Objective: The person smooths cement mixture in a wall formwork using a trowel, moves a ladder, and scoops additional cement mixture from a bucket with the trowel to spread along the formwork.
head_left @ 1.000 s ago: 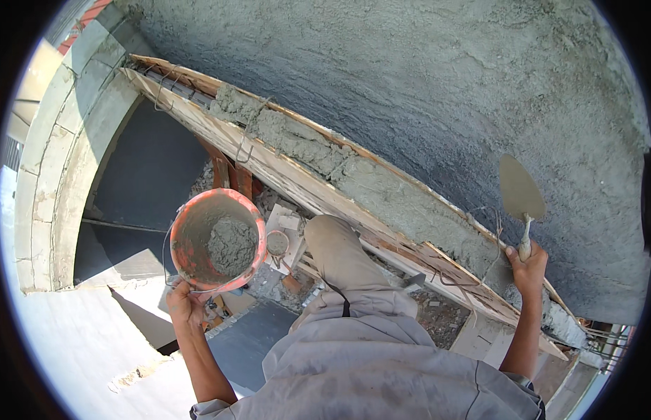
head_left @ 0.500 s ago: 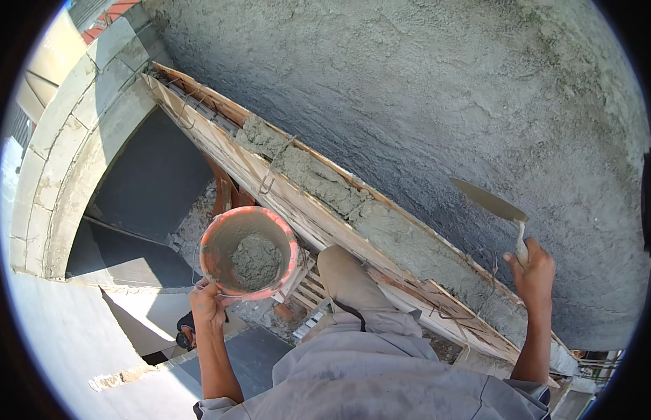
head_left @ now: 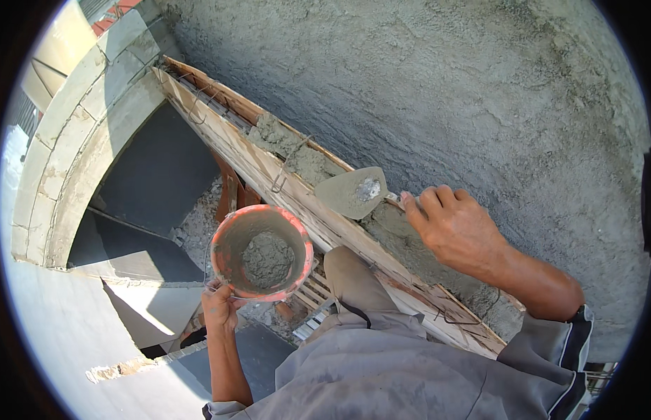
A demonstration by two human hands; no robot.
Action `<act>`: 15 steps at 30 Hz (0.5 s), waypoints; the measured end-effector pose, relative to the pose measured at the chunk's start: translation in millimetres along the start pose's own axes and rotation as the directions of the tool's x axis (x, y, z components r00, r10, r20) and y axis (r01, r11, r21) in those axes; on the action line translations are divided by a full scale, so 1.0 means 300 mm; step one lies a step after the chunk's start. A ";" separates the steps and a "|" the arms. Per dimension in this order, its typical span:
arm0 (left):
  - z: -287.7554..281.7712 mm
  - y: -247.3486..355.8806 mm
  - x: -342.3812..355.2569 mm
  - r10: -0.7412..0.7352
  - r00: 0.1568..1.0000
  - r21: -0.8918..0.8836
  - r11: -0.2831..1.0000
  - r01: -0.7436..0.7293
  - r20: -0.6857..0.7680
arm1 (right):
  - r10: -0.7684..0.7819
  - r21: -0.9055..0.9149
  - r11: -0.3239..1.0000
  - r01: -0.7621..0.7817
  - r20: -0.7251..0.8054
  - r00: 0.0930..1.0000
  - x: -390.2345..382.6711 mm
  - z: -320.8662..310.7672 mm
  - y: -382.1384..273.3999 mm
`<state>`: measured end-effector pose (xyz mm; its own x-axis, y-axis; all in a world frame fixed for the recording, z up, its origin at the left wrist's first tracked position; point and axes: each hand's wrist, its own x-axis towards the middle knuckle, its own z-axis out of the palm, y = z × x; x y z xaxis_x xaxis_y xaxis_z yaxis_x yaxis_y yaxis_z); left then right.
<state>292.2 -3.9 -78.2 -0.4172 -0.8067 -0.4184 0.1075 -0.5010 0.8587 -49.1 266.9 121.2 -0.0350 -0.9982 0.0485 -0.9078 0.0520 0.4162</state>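
Note:
My left hand [head_left: 219, 306] grips the near rim of an orange-red bucket [head_left: 306, 246], tilted so its inside faces me. Wet grey mortar [head_left: 268, 259] lies at its bottom. In my right hand [head_left: 460, 227], closed round the handle, is a pointing trowel [head_left: 348, 194]; its broad blade is turned flat above the formwork, with a shiny spot near the handle. Beneath the blade runs a long wooden formwork [head_left: 231, 143], a channel between boards. Fresh concrete [head_left: 308, 161] fills much of it, rough on top. My fingers hide the trowel's handle.
A rough rendered wall [head_left: 423, 91] rises along the formwork's far side. Bent wire ties [head_left: 278, 180] stick out across the boards. At left stands a curved edge of pale blocks [head_left: 87, 129]. Below the bucket are wooden slats [head_left: 315, 290] and rubble, well beneath me.
My right hand has swung the trowel leftward from beside the wall to over the concrete, its blade turned flat. The bucket has shifted slightly right in view. A person's hand below has gone from sight.

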 end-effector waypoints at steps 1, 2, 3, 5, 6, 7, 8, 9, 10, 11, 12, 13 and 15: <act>0.001 0.000 -0.015 0.003 1.000 -0.022 1.000 -0.003 -0.001 | -0.006 0.003 1.000 0.006 0.000 1.000 -0.018 -0.036 0.017; -0.009 -0.004 -0.021 0.002 1.000 -0.023 1.000 -0.002 -0.007 | 0.031 0.014 0.999 -0.032 0.069 0.997 -0.034 -0.075 0.033; -0.017 -0.009 -0.023 0.004 1.000 0.013 1.000 -0.003 -0.023 | 0.074 0.017 0.997 -0.077 0.145 0.987 -0.049 -0.119 0.043; -0.031 -0.024 -0.025 0.007 0.999 0.046 0.999 -0.006 -0.040 | 0.104 -0.002 0.995 -0.104 0.138 0.985 -0.032 -0.191 0.078; -0.039 -0.035 -0.019 -0.007 0.999 0.066 0.998 0.010 -0.035 | 0.139 -0.018 0.990 -0.138 0.125 0.982 -0.020 -0.208 0.083; -0.038 -0.039 -0.015 -0.021 0.999 0.086 0.996 0.024 -0.030 | 0.143 -0.020 0.990 -0.142 0.125 0.982 -0.001 -0.205 0.067; -0.026 -0.035 -0.009 -0.020 0.999 0.087 0.996 0.022 -0.026 | 0.093 -0.039 0.995 -0.087 0.192 0.977 0.030 -0.192 0.043; -0.016 -0.034 -0.008 -0.039 0.999 0.088 0.995 0.040 -0.016 | 0.040 -0.054 0.998 -0.027 0.267 0.963 0.055 -0.182 0.015; 0.000 -0.031 -0.005 -0.052 0.999 0.093 0.994 0.052 -0.001 | 0.046 -0.056 0.998 -0.032 0.270 0.962 0.067 -0.167 0.014; 0.007 -0.037 -0.005 -0.055 0.998 0.095 0.994 0.054 0.006 | 0.018 -0.063 0.998 -0.003 0.242 0.970 0.084 -0.150 0.024; 0.004 -0.046 -0.006 -0.049 0.999 0.092 0.995 0.048 0.008 | -0.017 -0.067 0.997 0.031 0.207 0.978 0.097 -0.140 0.032; -0.002 -0.055 -0.004 -0.044 0.999 0.089 0.995 0.042 0.011 | -0.015 -0.067 0.997 0.029 0.206 0.978 0.094 -0.156 0.045; -0.022 -0.068 -0.001 -0.047 0.999 0.114 0.992 0.048 -0.008 | 0.110 0.050 0.992 -0.119 0.153 0.982 0.069 -0.215 0.076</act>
<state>296.1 4.6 -97.6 -0.4143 -0.7848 -0.4609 -0.0157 -0.5002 0.8658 -43.7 249.2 190.3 -0.1983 -0.9791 -0.0454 -0.9168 0.1688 0.3620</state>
